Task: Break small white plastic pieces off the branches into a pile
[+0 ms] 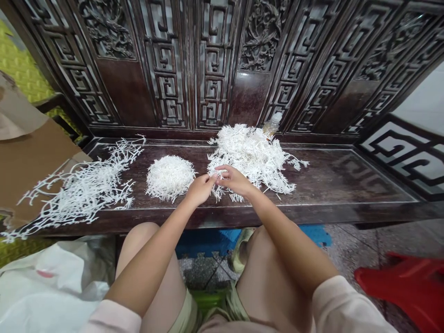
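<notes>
My left hand (203, 188) and my right hand (237, 180) meet at the front left edge of a large heap of white branched plastic sprigs (251, 150). Fingers of both hands are pinched together around a small white sprig (219, 175), mostly hidden by the fingertips. Just left of my left hand lies a rounded pile of short white pieces (170, 176). Farther left, long bare white branching stems (85, 189) are tangled together and hang partly over the bench's front edge.
The dark wooden bench (329, 180) has a carved lattice back (215, 60). A small clear bottle with a white cap (273, 122) stands behind the large heap. Cardboard (38, 162) leans at the left, above a white plastic bag (52, 286). A red plastic stool (405, 286) is at lower right.
</notes>
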A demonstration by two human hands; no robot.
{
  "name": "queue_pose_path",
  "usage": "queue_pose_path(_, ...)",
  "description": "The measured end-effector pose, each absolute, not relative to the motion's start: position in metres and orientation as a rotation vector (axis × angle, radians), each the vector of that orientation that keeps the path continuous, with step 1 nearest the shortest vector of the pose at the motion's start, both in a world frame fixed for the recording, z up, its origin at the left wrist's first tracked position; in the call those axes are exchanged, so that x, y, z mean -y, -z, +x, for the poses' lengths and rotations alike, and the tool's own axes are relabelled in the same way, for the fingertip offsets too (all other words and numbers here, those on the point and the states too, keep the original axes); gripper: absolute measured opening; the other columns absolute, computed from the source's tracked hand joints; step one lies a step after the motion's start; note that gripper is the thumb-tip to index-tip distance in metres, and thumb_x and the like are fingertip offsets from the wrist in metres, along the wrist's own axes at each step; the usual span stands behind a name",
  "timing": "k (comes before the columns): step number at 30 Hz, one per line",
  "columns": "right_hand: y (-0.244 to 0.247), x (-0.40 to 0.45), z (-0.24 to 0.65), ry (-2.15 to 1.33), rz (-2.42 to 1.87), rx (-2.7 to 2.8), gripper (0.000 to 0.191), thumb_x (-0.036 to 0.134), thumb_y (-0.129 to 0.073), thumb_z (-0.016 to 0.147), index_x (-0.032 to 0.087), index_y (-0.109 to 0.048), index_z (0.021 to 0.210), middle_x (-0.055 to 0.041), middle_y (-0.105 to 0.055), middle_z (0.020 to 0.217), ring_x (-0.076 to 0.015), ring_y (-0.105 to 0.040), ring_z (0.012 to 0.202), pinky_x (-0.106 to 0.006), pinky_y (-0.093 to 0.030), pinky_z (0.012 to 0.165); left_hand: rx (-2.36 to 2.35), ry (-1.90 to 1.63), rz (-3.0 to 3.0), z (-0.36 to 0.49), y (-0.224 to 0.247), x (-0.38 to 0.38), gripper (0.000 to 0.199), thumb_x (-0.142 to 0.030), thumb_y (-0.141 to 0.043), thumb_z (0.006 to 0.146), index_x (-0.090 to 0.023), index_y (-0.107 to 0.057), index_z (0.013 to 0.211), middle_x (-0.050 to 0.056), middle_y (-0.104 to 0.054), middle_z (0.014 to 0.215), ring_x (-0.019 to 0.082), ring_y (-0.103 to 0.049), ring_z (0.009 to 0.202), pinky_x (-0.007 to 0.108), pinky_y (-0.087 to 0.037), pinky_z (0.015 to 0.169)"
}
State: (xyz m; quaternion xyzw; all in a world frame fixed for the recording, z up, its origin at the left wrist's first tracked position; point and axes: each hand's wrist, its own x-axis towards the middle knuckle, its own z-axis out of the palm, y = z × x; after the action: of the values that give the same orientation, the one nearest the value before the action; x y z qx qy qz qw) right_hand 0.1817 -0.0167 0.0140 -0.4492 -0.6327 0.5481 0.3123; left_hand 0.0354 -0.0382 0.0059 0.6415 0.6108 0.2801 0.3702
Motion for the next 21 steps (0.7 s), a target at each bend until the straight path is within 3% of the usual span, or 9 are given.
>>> queue_pose_path(4,-0.016,0.018,0.181,-1.337,-1.258,1.665,0.048,0.032,-0.063,0.061,0.019,-0.045,0.104,0.0054,-0.048,0.061,-0.0091,-0.047,0.057,-0.023,-0.037,0.058,-1.511,-0.774,1.532,0.035,-0.006,0.037,0.04,-0.05,-0.031,0.077,-0.017,-0.048,0.062,-0.001,-0.047,0.055,0.013,-0.044,0.056,0.024,-0.029,0.054)
queue_pose_path(10,-0.024,0.021,0.177,-1.354,-1.566,1.458,0.057,0.044,-0.063,0.059,0.016,-0.042,0.103,-0.0014,-0.054,0.074,-0.0093,-0.046,0.059,-0.023,-0.037,0.057,-1.564,-0.96,1.548,0.036,-0.006,0.036,0.032,-0.04,-0.033,0.078,-0.017,-0.04,0.057,-0.002,-0.043,0.054,0.012,-0.041,0.055,0.024,-0.028,0.053)
queue_pose_path(13,-0.022,0.021,0.174,-1.388,-1.598,1.578,0.044,0.048,-0.061,0.058,0.014,-0.051,0.083,0.0017,-0.048,0.061,-0.0079,-0.04,0.053,-0.023,-0.032,0.053,-1.675,-1.041,1.653,0.036,-0.006,0.036,0.03,-0.034,-0.033,0.079,-0.017,-0.036,0.054,-0.001,-0.042,0.056,0.011,-0.039,0.056,0.024,-0.028,0.054)
queue_pose_path(16,-0.019,0.02,0.17,-1.35,-1.479,1.739,0.038,0.052,-0.056,0.061,0.014,-0.05,0.058,0.0043,-0.036,0.049,-0.0069,-0.032,0.05,-0.023,-0.028,0.052,-1.765,-1.111,1.714,0.032,-0.007,0.036,0.028,-0.028,-0.034,0.078,-0.017,-0.035,0.052,-0.001,-0.042,0.059,0.011,-0.04,0.058,0.024,-0.028,0.056)
queue_pose_path(21,-0.017,0.025,0.159,-1.185,-1.333,1.772,0.035,0.049,-0.049,0.066,0.015,-0.049,0.056,0.0031,-0.039,0.054,-0.008,-0.033,0.054,-0.023,-0.028,0.056,-1.784,-1.128,1.608,0.03,-0.008,0.035,0.03,-0.029,-0.035,0.077,-0.017,-0.035,0.05,-0.002,-0.038,0.052,0.011,-0.037,0.052,0.024,-0.028,0.053)
